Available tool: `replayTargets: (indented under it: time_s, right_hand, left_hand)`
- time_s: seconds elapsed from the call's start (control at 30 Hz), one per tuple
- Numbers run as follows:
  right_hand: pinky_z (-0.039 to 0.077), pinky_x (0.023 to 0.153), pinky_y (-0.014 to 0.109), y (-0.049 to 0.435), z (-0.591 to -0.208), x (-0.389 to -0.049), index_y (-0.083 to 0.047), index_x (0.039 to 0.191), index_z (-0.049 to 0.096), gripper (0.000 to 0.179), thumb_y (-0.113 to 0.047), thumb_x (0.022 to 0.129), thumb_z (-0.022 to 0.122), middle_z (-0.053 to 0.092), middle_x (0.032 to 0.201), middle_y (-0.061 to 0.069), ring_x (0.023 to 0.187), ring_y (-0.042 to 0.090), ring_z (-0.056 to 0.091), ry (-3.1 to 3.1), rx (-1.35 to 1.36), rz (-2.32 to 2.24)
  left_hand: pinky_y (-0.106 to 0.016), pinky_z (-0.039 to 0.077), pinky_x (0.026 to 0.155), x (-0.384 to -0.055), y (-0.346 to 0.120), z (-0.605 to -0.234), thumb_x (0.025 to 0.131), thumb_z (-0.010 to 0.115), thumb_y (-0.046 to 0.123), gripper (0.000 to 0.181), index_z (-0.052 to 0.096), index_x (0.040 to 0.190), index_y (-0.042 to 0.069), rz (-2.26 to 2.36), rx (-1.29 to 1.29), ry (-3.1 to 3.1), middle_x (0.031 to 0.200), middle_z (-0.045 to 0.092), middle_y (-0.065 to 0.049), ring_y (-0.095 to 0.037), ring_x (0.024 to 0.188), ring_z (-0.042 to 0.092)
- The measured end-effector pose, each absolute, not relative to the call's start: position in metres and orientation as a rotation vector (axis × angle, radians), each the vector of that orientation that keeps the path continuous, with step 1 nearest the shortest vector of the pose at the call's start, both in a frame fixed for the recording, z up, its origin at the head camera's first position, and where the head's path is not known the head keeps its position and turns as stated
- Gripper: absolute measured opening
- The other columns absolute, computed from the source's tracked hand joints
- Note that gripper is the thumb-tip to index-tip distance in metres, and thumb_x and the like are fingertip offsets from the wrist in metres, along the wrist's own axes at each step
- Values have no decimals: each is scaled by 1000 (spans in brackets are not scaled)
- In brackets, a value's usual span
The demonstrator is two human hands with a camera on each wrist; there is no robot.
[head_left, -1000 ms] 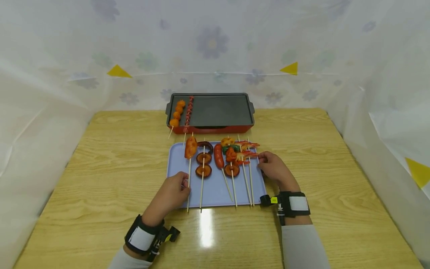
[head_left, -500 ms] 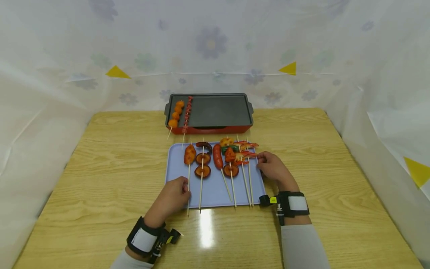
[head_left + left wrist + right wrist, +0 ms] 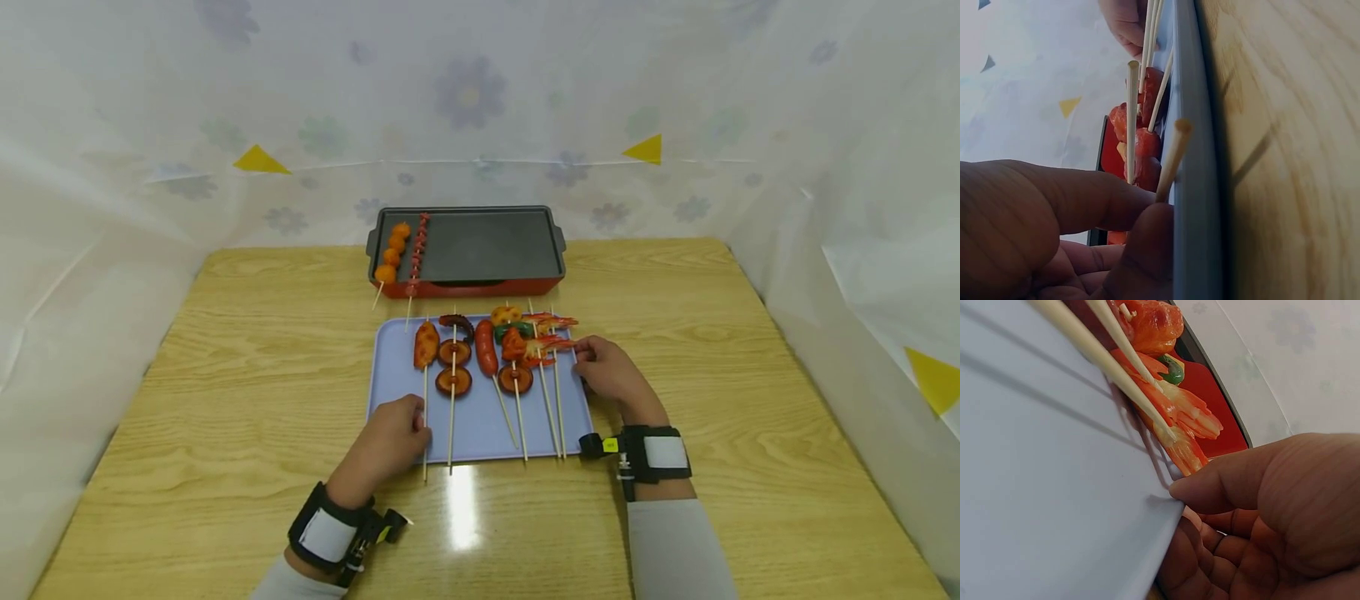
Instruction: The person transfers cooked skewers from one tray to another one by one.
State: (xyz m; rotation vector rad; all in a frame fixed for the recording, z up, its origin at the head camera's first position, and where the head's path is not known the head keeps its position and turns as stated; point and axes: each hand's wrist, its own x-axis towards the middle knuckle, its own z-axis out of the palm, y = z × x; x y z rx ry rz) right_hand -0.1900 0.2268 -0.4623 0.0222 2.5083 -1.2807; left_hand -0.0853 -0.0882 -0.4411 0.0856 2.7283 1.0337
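Between thumb and forefinger, my left hand [image 3: 388, 435] pinches the stick of a browned, wing-shaped meat skewer [image 3: 427, 345] at the left of the lavender tray [image 3: 480, 427]. The stick's end [image 3: 1174, 153] sticks out of those fingers in the left wrist view. My right hand [image 3: 613, 377] grips the tray's right rim, thumb on top and fingers below. Beside the left skewer lies a mushroom-slice skewer [image 3: 453, 382]. Farther right are a sausage skewer [image 3: 487, 348], a mixed skewer with a mushroom slice [image 3: 516, 381] and shrimp skewers [image 3: 1188, 415], their tails close to my right thumb.
Behind the tray stands a red grill with a dark flat plate [image 3: 487, 246]. An orange-ball skewer [image 3: 393, 257] and a thin red-piece skewer [image 3: 418, 254] lie on its left side, sticks over the front edge. A flowered sheet [image 3: 472, 100] encloses the wooden table [image 3: 255, 358].
The wing-shaped skewer has come back toward me and down onto the tray, then shifted slightly right with my left hand. My right hand keeps its place on the rim.
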Motion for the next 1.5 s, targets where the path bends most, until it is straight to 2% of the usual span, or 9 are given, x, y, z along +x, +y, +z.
replayTargets:
  time_s: [0.17,0.4,0.67,0.97,1.1,1.23,1.5]
  right_hand:
    - [46,60,31,227,-462,-190,2,118,49,30,-6,89,50,50,96,15,77,24,52,2501,28,-1286]
    - [46,60,32,227,-463,-190,2,118,49,30,-6,89,51,50,96,15,78,25,52,2494,35,-1291]
    - [46,60,31,227,-464,-192,2,119,49,30,-7,89,52,49,96,15,79,25,51,2488,60,-1277]
    - [46,60,32,225,-462,-189,3,117,49,31,-6,88,52,49,95,15,75,23,50,2484,40,-1310]
    - [46,59,31,225,-461,-187,4,117,49,32,-5,87,51,49,94,16,73,23,50,2474,32,-1323]
    - [46,60,31,225,-461,-188,4,118,49,31,-5,88,51,49,95,15,76,23,51,2478,35,-1306]
    - [46,60,32,225,-462,-189,3,119,49,32,-6,88,50,49,96,15,77,24,51,2474,42,-1323]
  left_hand:
    - [-27,37,48,-87,-87,-440,78,60,5,22,58,99,-4,1004,81,2722,65,51,-2,-14,55,46]
    - [-27,36,48,-88,-86,-441,78,62,6,20,57,96,-2,955,82,2726,63,50,-1,-14,54,45]
    - [-27,37,48,-89,-86,-441,80,62,6,27,57,104,-4,931,84,2711,62,51,-1,-14,54,46]
    - [-26,33,46,-90,-86,-442,78,61,4,11,54,86,2,928,137,2727,60,48,-1,-14,51,44]
    - [-26,33,45,-91,-85,-444,78,61,3,10,54,84,3,931,169,2721,59,47,0,-13,50,43]
    - [-26,34,45,-91,-85,-444,78,62,3,12,56,89,0,940,173,2716,59,48,-1,-13,50,44]
    - [-28,38,49,-90,-88,-444,80,63,11,31,60,107,-4,959,146,2723,60,53,0,-13,53,47]
